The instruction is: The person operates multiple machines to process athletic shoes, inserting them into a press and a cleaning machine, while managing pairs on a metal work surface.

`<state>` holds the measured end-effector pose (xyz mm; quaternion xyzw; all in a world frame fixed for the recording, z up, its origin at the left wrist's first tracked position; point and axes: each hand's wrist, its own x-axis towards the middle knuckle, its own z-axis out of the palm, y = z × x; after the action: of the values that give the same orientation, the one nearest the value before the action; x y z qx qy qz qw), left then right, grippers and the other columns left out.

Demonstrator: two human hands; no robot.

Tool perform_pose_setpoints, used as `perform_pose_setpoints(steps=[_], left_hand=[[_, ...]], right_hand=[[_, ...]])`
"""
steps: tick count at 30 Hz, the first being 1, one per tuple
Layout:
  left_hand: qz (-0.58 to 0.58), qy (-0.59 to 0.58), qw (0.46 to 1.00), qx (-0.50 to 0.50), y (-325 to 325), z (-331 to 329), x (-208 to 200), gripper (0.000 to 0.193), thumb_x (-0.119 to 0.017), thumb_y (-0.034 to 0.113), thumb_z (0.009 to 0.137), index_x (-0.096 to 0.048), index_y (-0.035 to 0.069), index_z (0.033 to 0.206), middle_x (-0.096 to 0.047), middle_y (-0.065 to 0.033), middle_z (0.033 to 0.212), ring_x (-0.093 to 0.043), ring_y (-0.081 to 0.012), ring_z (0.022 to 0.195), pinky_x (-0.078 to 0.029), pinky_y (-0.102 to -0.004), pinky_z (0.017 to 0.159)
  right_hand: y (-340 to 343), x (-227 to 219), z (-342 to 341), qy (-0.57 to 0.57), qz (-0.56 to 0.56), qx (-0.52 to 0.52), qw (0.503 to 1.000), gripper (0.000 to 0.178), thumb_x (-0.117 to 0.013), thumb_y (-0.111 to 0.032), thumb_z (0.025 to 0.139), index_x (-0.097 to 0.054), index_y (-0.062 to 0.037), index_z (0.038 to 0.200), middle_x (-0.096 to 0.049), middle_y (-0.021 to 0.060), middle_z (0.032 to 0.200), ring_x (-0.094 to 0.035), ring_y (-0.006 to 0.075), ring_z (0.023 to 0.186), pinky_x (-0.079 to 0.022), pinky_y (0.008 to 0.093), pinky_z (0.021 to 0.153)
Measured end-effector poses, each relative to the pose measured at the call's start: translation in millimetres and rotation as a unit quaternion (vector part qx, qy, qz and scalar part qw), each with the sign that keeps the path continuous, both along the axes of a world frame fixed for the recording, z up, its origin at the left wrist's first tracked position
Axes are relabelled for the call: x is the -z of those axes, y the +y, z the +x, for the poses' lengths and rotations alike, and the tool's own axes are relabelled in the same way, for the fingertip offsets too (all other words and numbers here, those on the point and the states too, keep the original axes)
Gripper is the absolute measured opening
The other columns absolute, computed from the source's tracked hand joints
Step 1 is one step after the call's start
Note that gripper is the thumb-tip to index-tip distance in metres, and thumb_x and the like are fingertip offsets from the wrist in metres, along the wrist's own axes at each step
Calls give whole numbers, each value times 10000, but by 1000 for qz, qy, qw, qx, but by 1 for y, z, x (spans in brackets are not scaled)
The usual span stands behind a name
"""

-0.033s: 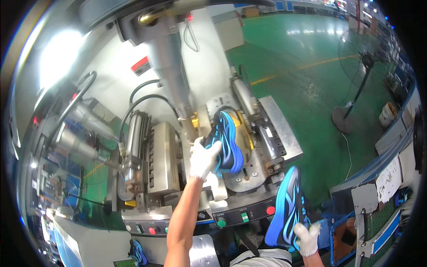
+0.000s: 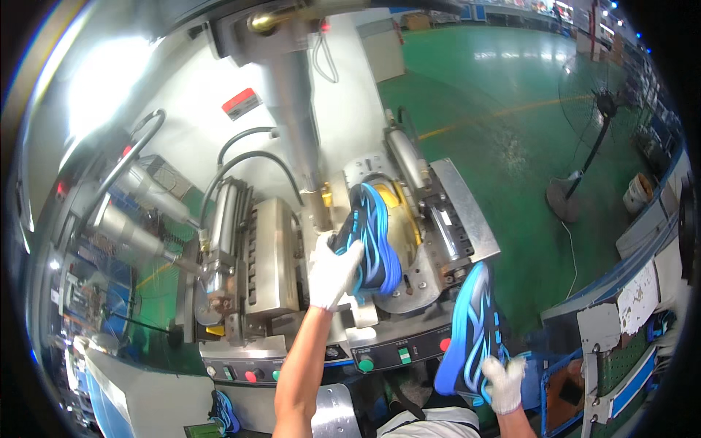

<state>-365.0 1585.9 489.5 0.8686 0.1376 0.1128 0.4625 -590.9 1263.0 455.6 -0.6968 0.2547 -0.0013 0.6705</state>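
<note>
My left hand (image 2: 334, 271), in a white glove, grips a running shoe (image 2: 377, 244) by its side, the thumb lying against the black and blue upper. That shoe is tilted over the right station of a metal press, its blue wavy sole side facing right. My right hand (image 2: 505, 385), gloved too, is closed on a matching running shoe (image 2: 469, 339) near its lower end. This second shoe stands on end in front of the press, to the right of the control panel (image 2: 391, 354). The fingers behind both shoes are partly hidden.
Metal cylinders (image 2: 446, 228) and a steel block (image 2: 274, 259) flank the stations. A vertical press rod (image 2: 296, 124) hangs just behind the left hand. A similar shoe (image 2: 225, 412) lies at the lower left. A rack (image 2: 613, 365) stands at the right; a floor fan (image 2: 604, 106) is farther off.
The shoe in my left hand sits slightly lower in the picture. The one in my right hand is slightly higher. Both grips are unchanged, and the whole view has shifted a little.
</note>
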Motion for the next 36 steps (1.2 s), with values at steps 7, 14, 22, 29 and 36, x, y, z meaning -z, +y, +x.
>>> perform_pose_setpoints(steps=[7, 14, 22, 29, 36], left_hand=[[45, -53, 997, 21, 66, -245, -18, 591, -799, 118, 725, -578, 0, 1261, -677, -131, 1127, -670, -225, 1012, -529, -364, 951], [50, 279, 916, -283, 81, -447, 77, 640, -822, 299, 826, -550, 45, 1347, -709, -207, 1152, -705, -304, 1015, -559, -430, 902], [8, 284, 675, -681, 34, -601, 229, 775, -786, 380, 826, -471, -81, 1364, -537, -289, 1394, -549, -416, 1282, -440, -454, 1095], [-47, 322, 634, -702, 30, -615, 284, 815, -804, 393, 807, -413, 0, 1404, -495, -284, 1391, -494, -462, 1306, -437, -532, 1067], [127, 292, 806, -500, 14, -674, 210, 710, -798, 389, 821, -513, 115, 1411, -523, -144, 1425, -525, -356, 1301, -453, -507, 1013]], right_hand=[[96, -43, 271, -17, -86, -282, 956, 431, -832, -318, 811, -694, -8, 1077, -713, 107, 954, -639, 163, 762, -538, 340, 691], [216, 114, 421, -115, -571, -263, 769, 578, -645, -452, 837, -679, -1, 1197, -680, 262, 1202, -673, 384, 1136, -533, 456, 981], [200, 110, 488, -183, -505, -274, 798, 530, -742, -507, 819, -752, -16, 1018, -742, 218, 993, -704, 355, 921, -516, 486, 833], [162, 117, 579, -132, -589, -335, 724, 875, -663, -655, 880, -557, 6, 1443, -584, 246, 1440, -537, 390, 1351, -420, 431, 1118], [240, 41, 186, -484, -461, -373, 644, 814, -685, -362, 974, -311, 41, 1575, -343, 280, 1616, -366, 338, 1497, -286, 401, 1231]])
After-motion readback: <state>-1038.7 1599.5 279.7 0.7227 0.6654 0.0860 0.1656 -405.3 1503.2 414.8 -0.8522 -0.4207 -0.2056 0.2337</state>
